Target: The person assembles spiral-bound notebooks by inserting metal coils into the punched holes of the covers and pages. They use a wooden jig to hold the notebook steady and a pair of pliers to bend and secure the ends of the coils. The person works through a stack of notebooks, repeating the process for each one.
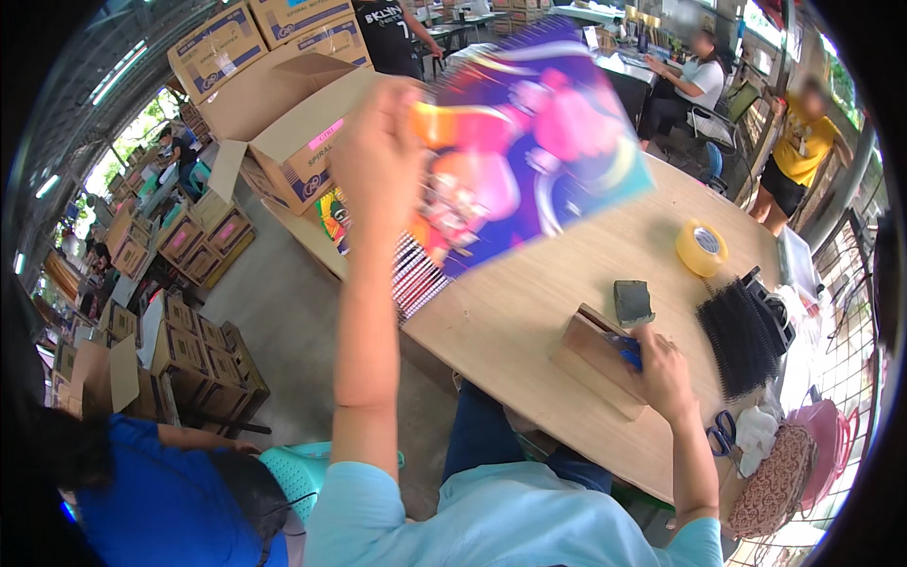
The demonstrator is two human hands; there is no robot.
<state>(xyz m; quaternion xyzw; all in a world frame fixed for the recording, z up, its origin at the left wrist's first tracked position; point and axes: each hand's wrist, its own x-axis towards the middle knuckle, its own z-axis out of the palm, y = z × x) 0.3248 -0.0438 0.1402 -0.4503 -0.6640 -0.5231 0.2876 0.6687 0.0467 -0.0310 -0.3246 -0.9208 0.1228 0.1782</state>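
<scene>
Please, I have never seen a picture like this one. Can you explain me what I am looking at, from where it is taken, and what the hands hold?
There is no machine here. A person wears a wide-angle camera on the head, looking down, so straight edges bend near the rim. The two forearms coming from the bottom are this person's own.

The left hand lifts a colourful spiral-bound notebook up in the air; it looks blurred. The right hand rests on the wooden table, gripping a small blue object against a brown wooden block; I cannot tell what the blue object is.

Also on the table: a yellow tape roll, a small dark block, a bundle of black binding combs and scissors. Open cardboard boxes stand behind, and other people work nearby.
</scene>
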